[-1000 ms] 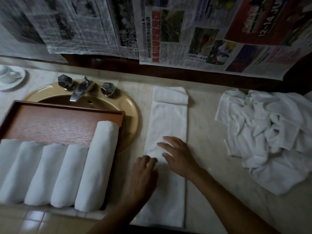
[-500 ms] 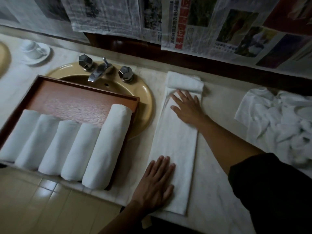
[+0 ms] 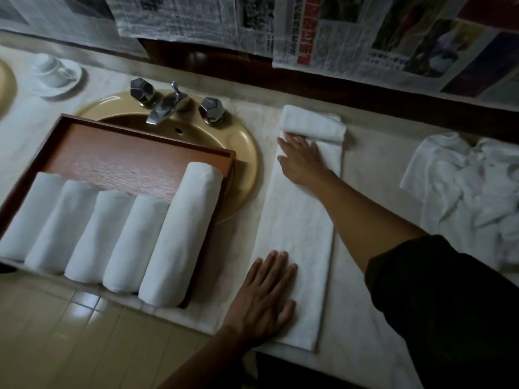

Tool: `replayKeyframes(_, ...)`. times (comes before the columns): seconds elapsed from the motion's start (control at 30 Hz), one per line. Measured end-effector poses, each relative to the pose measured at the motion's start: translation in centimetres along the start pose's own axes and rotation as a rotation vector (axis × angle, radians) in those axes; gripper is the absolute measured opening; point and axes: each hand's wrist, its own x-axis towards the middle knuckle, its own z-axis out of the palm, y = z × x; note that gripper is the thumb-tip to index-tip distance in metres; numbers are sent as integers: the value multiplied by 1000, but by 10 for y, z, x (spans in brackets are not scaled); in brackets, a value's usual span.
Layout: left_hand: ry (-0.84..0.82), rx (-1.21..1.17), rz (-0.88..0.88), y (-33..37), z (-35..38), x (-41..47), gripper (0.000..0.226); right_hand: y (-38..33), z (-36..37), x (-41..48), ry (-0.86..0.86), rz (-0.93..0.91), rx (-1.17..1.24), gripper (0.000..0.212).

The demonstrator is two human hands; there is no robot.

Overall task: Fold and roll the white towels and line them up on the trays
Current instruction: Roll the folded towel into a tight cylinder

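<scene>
1. The right arm wears a black sleeve (image 3: 449, 304).
2. The sleeve is wide and loose, made of plain dark cloth, and its edge stops partway up the arm.
3. Below that edge the arm is bare down to the right hand (image 3: 302, 158).
4. The left hand (image 3: 264, 299) and its arm are bare as far as can be seen.

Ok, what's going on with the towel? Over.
Left hand flat on near end of folded towel. Right hand flat at its folded-over far end. Loose towel pile apart, right side.
</scene>
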Motion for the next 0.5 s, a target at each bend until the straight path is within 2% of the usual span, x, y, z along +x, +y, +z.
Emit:
replayKeyframes(0.1, -13, -2, -6, -1, 0, -2, 70, -10, 20, -67, 189, 77, 101, 57)
replayKeyframes(0.2, -35, -6, -9, -2, 2, -1, 68, -22, 65, -185, 357, 130, 179, 54)
replayKeyframes(0.33, -37, -35, 24, -7, 3, -1, 62, -20, 117, -304, 285, 276, -24, 55)
replayKeyframes(0.43, -72, -46, 50, -11, 6, -2, 62, -13, 125, -330, 278, 460, 6, 58)
replayKeyframes(0.5, -110, -36, 37, -12, 4, -6, 63, -20, 122, -342, 306, 504, 15, 59)
